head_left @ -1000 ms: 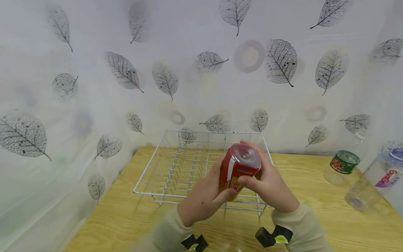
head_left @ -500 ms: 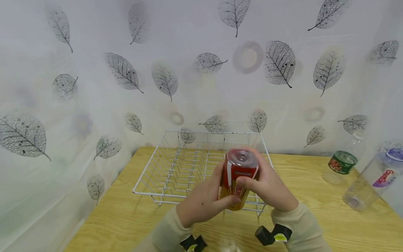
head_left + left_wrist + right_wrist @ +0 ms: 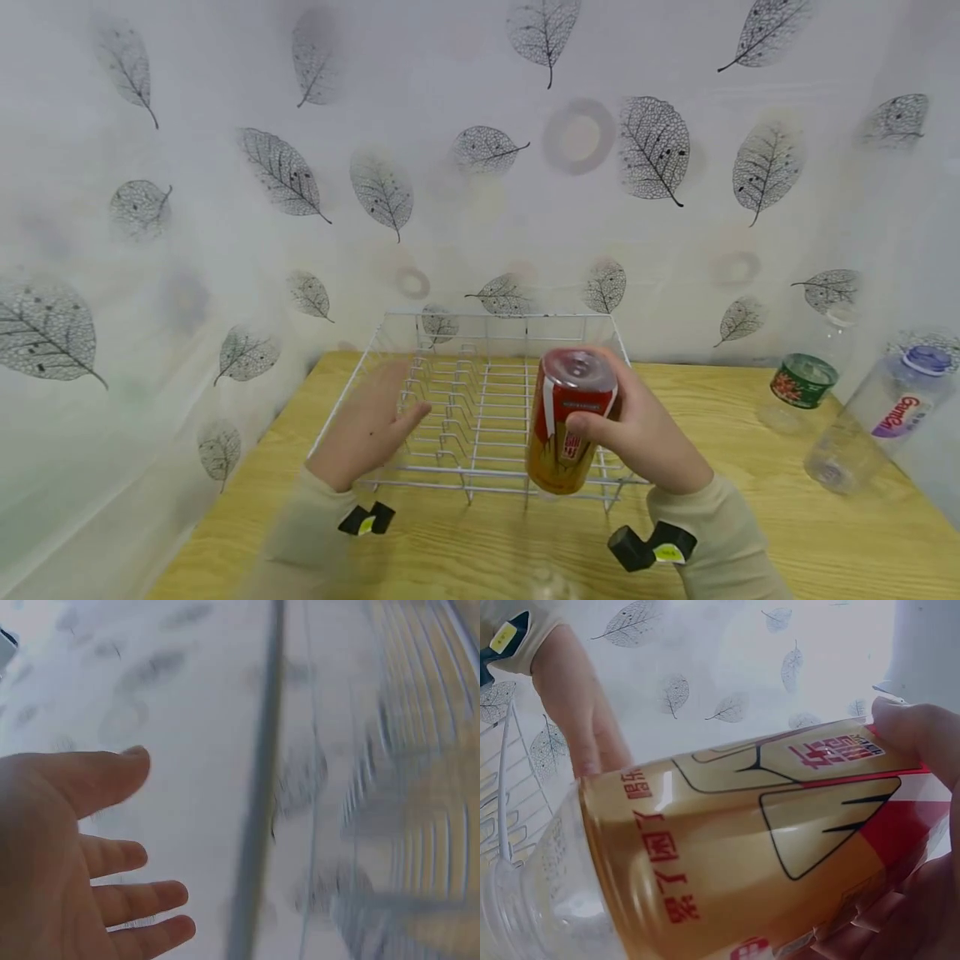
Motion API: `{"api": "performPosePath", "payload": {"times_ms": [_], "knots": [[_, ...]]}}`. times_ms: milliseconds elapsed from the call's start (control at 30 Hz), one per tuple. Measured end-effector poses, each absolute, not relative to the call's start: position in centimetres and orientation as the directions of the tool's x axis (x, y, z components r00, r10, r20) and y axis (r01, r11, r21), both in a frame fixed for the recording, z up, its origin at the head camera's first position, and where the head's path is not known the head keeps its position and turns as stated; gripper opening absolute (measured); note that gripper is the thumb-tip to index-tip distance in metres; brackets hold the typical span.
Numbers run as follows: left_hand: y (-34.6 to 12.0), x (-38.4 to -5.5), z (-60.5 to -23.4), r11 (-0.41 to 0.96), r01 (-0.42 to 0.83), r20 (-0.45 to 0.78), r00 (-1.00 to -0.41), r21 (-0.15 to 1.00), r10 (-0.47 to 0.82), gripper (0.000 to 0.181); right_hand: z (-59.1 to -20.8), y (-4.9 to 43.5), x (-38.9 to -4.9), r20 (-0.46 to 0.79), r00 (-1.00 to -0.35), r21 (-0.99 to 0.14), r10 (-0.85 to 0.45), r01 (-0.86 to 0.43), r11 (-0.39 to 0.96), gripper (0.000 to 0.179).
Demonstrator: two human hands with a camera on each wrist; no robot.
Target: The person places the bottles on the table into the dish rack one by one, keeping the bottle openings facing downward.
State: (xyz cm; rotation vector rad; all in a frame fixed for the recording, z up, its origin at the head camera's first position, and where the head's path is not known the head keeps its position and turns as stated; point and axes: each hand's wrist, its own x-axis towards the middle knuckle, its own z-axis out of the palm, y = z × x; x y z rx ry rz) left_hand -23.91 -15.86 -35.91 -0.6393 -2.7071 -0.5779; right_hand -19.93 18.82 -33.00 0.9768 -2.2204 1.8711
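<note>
My right hand (image 3: 645, 429) grips a plastic bottle (image 3: 557, 450) with a red and gold label, thumb in front and fingers behind. The bottle is upside down, its clear ribbed base uppermost. In the right wrist view the clear neck of the bottle (image 3: 562, 877) points left, away from my palm. Over the left side of a white wire dish rack (image 3: 420, 483) is my left hand (image 3: 367, 433), blurred and holding nothing. Its fingers (image 3: 142, 900) are spread and nearly straight in the left wrist view, beside a rack wire.
At the right stand a clear bottle with a green label (image 3: 804, 381) and a tilted clear bottle with a purple cap (image 3: 873, 433). A blurred clear object (image 3: 551, 583) shows at the bottom edge. Leaf-printed sheeting (image 3: 480, 225) hangs behind and left of the wooden table (image 3: 712, 433).
Both hands held the bottle earlier; my left hand has let go and moved left over the rack. The bottle, now in my right hand alone, has tipped more upright.
</note>
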Motion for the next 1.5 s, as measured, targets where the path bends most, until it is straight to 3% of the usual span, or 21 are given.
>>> {"api": "performPosePath", "payload": {"times_ms": [100, 267, 567, 867, 1233, 1500], "knots": [[-19.3, -25.1, -36.5, 0.868, 0.387, 0.309, -0.905, 0.312, 0.292, 0.075, -32.9, 18.8, -20.0, 0.447, -0.795, -0.856, -0.411, -0.513, 0.062, 0.062], [-23.3, -26.8, -37.5, 0.853, 0.3, 0.219, -0.95, 0.426, 0.224, 0.08, -33.1, 18.9, -20.1, 0.45, -0.797, -0.851, -0.403, -0.52, 0.078, 0.061], [-25.5, -27.4, -39.9, 0.732, 0.116, -0.039, -0.981, 0.671, 0.19, 0.075, -33.2, 19.0, -20.0, 0.45, -0.803, -0.859, -0.39, -0.508, 0.056, 0.06], [-25.7, -27.4, -40.3, 0.595, 0.126, -0.011, -0.975, 0.794, 0.221, 0.06, -33.1, 19.2, -20.0, 0.461, -0.822, -0.867, -0.335, -0.497, 0.026, 0.057], [-25.8, -28.1, -41.0, 0.379, 0.127, 0.032, -0.969, 0.917, 0.246, 0.058, -32.3, 18.2, -20.6, 0.472, -0.842, -0.88, -0.261, -0.468, -0.081, 0.054], [-25.8, -27.9, -40.9, 0.368, 0.105, 0.014, -0.97, 0.924, 0.242, 0.058, -30.7, 16.9, -21.6, 0.462, -0.852, -0.874, -0.247, -0.485, 0.037, 0.056]]}}
